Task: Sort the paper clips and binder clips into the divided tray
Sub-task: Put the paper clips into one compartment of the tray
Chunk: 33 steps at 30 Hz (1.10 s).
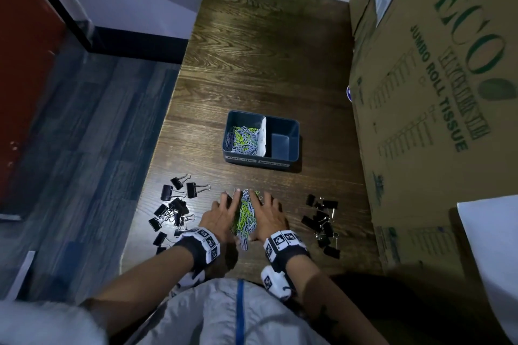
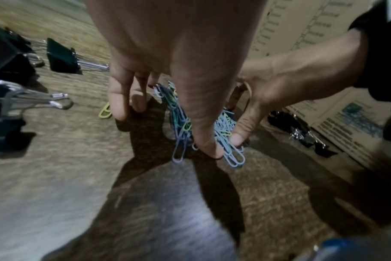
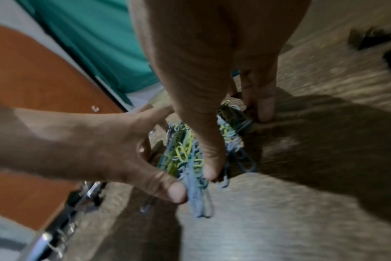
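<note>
A heap of blue, green and yellow paper clips (image 1: 246, 216) (image 2: 181, 121) (image 3: 181, 153) lies on the dark wooden table near its front edge. My left hand (image 1: 222, 211) (image 2: 167, 53) and right hand (image 1: 269, 213) (image 3: 201, 53) stand on either side of the heap, fingers straight, pressing it between them. Black binder clips lie in a left group (image 1: 173, 204) (image 2: 63, 58) and a right group (image 1: 322, 221). Beyond the hands stands the blue divided tray (image 1: 262, 158); its left compartment holds paper clips (image 1: 244, 138) and its right compartment (image 1: 280, 143) shows nothing inside.
A large cardboard box (image 1: 434, 92) walls off the table's right side, with white paper (image 1: 493, 255) leaning at its near end. The table's left edge (image 1: 168, 109) drops to a blue floor. One yellow clip (image 2: 105, 111) lies loose left of my left hand's fingers.
</note>
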Tool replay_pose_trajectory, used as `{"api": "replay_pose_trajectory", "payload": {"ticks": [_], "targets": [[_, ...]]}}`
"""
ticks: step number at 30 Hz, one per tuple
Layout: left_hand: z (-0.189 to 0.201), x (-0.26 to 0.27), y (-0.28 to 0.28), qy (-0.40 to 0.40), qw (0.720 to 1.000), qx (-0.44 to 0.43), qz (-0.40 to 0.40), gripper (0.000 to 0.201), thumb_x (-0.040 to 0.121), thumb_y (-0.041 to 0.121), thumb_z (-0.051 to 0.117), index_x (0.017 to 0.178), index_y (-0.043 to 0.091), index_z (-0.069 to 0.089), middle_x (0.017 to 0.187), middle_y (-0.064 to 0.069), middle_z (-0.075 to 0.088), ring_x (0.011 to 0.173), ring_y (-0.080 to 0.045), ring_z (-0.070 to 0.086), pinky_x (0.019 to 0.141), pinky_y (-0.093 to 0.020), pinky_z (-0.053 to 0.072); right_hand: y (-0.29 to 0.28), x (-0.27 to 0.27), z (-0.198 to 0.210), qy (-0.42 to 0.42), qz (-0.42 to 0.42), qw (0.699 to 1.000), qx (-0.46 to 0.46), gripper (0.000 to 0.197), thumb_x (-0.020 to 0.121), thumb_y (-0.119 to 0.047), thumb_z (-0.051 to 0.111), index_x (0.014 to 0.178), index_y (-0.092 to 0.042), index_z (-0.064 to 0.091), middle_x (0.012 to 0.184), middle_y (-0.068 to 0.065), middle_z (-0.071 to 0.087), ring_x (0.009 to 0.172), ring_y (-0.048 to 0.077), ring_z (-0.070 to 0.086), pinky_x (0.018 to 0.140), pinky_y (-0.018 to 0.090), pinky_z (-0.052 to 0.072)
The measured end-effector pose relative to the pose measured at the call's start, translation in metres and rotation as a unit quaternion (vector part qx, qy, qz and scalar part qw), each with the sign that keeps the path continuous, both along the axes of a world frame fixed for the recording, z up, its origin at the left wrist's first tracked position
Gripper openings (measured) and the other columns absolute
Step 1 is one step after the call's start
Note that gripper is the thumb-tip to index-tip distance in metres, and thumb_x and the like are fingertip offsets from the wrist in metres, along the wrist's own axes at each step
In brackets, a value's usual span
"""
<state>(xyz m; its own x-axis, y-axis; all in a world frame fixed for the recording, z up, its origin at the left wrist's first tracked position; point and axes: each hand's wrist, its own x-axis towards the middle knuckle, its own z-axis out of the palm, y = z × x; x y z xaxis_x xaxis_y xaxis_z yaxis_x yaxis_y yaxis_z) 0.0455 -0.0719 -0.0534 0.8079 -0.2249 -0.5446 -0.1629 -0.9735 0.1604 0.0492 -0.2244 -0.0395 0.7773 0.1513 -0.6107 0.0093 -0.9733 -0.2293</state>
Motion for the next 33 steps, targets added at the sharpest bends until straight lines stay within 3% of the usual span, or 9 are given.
{"api": "replay_pose_trajectory", "payload": {"ticks": [5, 9, 14, 19, 22, 25, 27, 29, 33], "targets": [[0.005, 0.015, 0.002, 0.011, 0.999, -0.036, -0.013, 0.091, 0.075, 0.023, 0.079, 0.144, 0.017, 0.020, 0.130, -0.015, 0.028, 0.101, -0.034, 0.056, 0.074, -0.042, 0.054, 0.004, -0.001, -0.005, -0.052, -0.033, 0.997, 0.048, 0.085, 0.076, -0.004, 0.081, 0.145, -0.027, 0.039, 0.139, 0.010, 0.031, 0.122, 0.037, 0.046, 0.098, 0.049, 0.048], [0.010, 0.021, 0.011, -0.007, 0.998, -0.065, -0.015, 0.062, 0.083, 0.004, 0.065, 0.137, 0.014, 0.037, 0.126, -0.016, 0.042, 0.094, -0.036, 0.062, 0.075, -0.041, 0.051, -0.007, 0.008, -0.006, -0.058, -0.056, 0.993, 0.089, 0.069, 0.078, 0.007, 0.073, 0.133, -0.032, 0.056, 0.124, 0.004, 0.042, 0.110, 0.031, 0.058, 0.092, 0.045, 0.053], [0.007, 0.022, 0.021, -0.036, 0.993, -0.109, 0.000, 0.033, 0.086, 0.002, 0.056, 0.116, 0.016, 0.057, 0.100, -0.010, 0.060, 0.081, -0.029, 0.063, 0.071, -0.037, 0.053, -0.016, 0.020, 0.001, -0.044, -0.101, 0.991, 0.074, 0.053, 0.079, 0.015, 0.064, 0.112, -0.026, 0.072, 0.132, 0.010, 0.058, 0.112, 0.032, 0.064, 0.091, 0.043, 0.057], [0.011, 0.026, 0.030, -0.048, 0.985, -0.166, 0.005, 0.017, 0.087, 0.006, 0.062, 0.100, 0.017, 0.064, 0.088, -0.003, 0.063, 0.074, -0.021, 0.061, 0.068, -0.032, 0.052, -0.025, 0.019, 0.015, -0.044, -0.115, 0.989, 0.082, 0.043, 0.082, 0.011, 0.066, 0.107, -0.023, 0.076, 0.110, 0.008, 0.074, 0.095, 0.027, 0.071, 0.084, 0.039, 0.059], [0.026, 0.032, 0.035, -0.082, 0.972, -0.219, 0.008, 0.012, 0.087, 0.010, 0.064, 0.097, 0.016, 0.065, 0.086, -0.002, 0.062, 0.075, -0.022, 0.060, 0.069, -0.036, 0.051, -0.030, 0.016, 0.031, -0.031, -0.102, 0.991, 0.084, 0.024, 0.082, 0.009, 0.069, 0.081, -0.014, 0.074, 0.093, 0.009, 0.069, 0.082, 0.025, 0.066, 0.074, 0.035, 0.055], [0.050, 0.045, 0.037, -0.126, 0.950, -0.286, 0.012, 0.006, 0.088, 0.009, 0.066, 0.091, 0.014, 0.065, 0.083, 0.004, 0.061, 0.070, -0.009, 0.058, 0.064, -0.019, 0.047, -0.035, 0.017, 0.031, -0.026, -0.112, 0.990, 0.076, 0.049, 0.077, 0.008, 0.074, 0.053, -0.026, 0.050, 0.078, 0.001, 0.062, 0.077, 0.022, 0.064, 0.068, 0.031, 0.049], [0.069, 0.059, 0.035, -0.163, 0.935, -0.315, 0.015, 0.006, 0.089, 0.007, 0.066, 0.090, 0.012, 0.066, 0.084, 0.006, 0.062, 0.070, 0.003, 0.056, 0.062, -0.011, 0.047, -0.036, 0.020, 0.026, -0.033, -0.115, 0.990, 0.076, 0.038, 0.073, 0.008, 0.075, 0.054, -0.020, 0.057, 0.075, -0.001, 0.067, 0.075, 0.021, 0.067, 0.070, 0.035, 0.057], [0.087, 0.078, 0.032, -0.189, 0.922, -0.336, 0.024, 0.006, 0.088, 0.007, 0.066, 0.090, 0.012, 0.067, 0.083, 0.007, 0.062, 0.070, 0.004, 0.056, 0.062, -0.010, 0.047, -0.038, 0.025, 0.023, -0.036, -0.116, 0.989, 0.087, 0.019, 0.070, 0.006, 0.074, 0.069, -0.013, 0.070, 0.078, 0.001, 0.072, 0.076, 0.021, 0.069, 0.074, 0.042, 0.061], [0.117, 0.124, 0.018, -0.237, 0.906, -0.347, 0.051, 0.007, 0.087, 0.010, 0.070, 0.091, 0.013, 0.066, 0.080, 0.001, 0.063, 0.069, -0.012, 0.059, 0.063, -0.029, 0.054, -0.029, 0.037, 0.060, -0.042, -0.102, 0.987, 0.120, 0.016, 0.076, 0.005, 0.079, 0.079, -0.011, 0.076, 0.089, 0.004, 0.074, 0.083, 0.016, 0.069, 0.080, 0.038, 0.060]]}}
